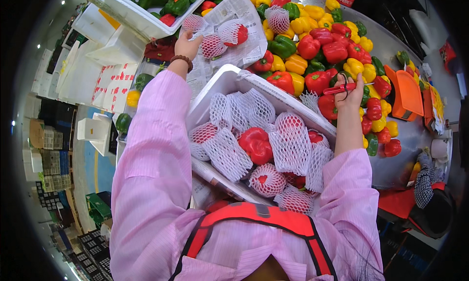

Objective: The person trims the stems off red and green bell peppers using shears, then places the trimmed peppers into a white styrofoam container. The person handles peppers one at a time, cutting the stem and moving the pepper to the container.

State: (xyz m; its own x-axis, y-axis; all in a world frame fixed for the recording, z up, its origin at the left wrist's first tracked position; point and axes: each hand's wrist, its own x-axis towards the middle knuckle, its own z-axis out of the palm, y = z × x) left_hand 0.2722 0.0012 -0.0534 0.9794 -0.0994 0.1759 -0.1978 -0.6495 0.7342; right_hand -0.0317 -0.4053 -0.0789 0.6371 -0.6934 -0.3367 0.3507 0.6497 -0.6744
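Note:
My left hand (188,46) is at the near edge of a newspaper sheet (251,28), its fingers by a netted bell pepper (193,23); whether they grip anything is unclear. Two more peppers in foam nets, one (213,46) and a red one (234,32), lie on that sheet. In my right hand (351,92) is a red-handled tool (339,88) with a thin metal tip, above the heap of peppers. Between my arms stands a white foam box (225,74) holding several red peppers in white foam nets and a bare red bell pepper (255,145).
Loose red, yellow and green peppers (322,43) cover much of the metal table (395,171). A foam box of green peppers (146,23) stands at the upper left. Orange plastic scoops or trays (405,92) lie at right. Another person (414,204) is at the lower right.

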